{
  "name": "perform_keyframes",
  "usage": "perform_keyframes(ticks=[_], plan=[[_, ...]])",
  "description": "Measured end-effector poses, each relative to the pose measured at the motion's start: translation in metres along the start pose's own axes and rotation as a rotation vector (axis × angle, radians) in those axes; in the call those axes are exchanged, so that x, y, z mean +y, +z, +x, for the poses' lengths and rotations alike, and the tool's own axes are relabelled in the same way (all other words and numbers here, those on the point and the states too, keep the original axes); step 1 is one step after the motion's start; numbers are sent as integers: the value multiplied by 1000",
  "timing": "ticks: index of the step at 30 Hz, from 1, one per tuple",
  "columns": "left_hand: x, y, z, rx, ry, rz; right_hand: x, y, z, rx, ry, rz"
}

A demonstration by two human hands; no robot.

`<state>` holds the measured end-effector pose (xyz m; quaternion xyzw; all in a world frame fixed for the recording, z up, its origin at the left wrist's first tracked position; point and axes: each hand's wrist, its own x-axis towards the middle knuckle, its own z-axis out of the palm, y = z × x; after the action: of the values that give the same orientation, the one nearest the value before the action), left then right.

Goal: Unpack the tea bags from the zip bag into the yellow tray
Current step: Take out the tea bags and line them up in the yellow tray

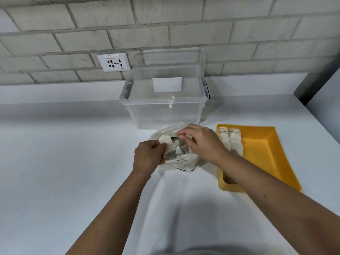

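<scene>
Quick progress post. Nearest to us was just plain white table (64, 172), smooth and matte, with both our forearms stretched out over it.

Our left hand (149, 156) had its fingers curled round the near-left lip of the zip bag (181, 161), holding the mouth open, and it looked like 1 bag was pressed under the thumb too. Our right hand (201, 140) was over the opening with the fingertips dipped in. It was blurred, so we couldn't tell if it had actually pinched anything.

The zip bag was thin, crinkly clear plastic with a dark zip line along the near edge, slumped on the table just left of the tray. Inside sat a loose jumble of tea bags (170, 144): small, flat, off-white paper pouches, soft and a bit rumpled.

The yellow tray (263, 155) was rigid moulded plastic, rectangular with sloping walls. 2 tight rows of stacked bags (231, 142) ran along its left side; the right side was bare yellow floor. So our guess was we were partway through, with a fair handful left in the zip bag and plenty of room to go.

Behind all that stood a clear plastic bin (165, 115), lidless, with a white label (167, 84) on it. Further back was a wall socket (114, 62) on the rough grey-white brick wall (184, 30).
</scene>
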<state>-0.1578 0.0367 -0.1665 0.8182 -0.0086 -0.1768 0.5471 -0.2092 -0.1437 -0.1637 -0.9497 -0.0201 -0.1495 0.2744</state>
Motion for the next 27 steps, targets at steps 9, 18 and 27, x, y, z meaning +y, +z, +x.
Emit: perform_keyframes(ticks=[9,18,27], plan=[[-4,3,3,19,42,77,22,5,11,-329,114,-239],[-3,4,4,11,40,67,16,20,20,-426,38,-595],[-5,2,9,15,-1,22,20,-15,10,-101,340,255]])
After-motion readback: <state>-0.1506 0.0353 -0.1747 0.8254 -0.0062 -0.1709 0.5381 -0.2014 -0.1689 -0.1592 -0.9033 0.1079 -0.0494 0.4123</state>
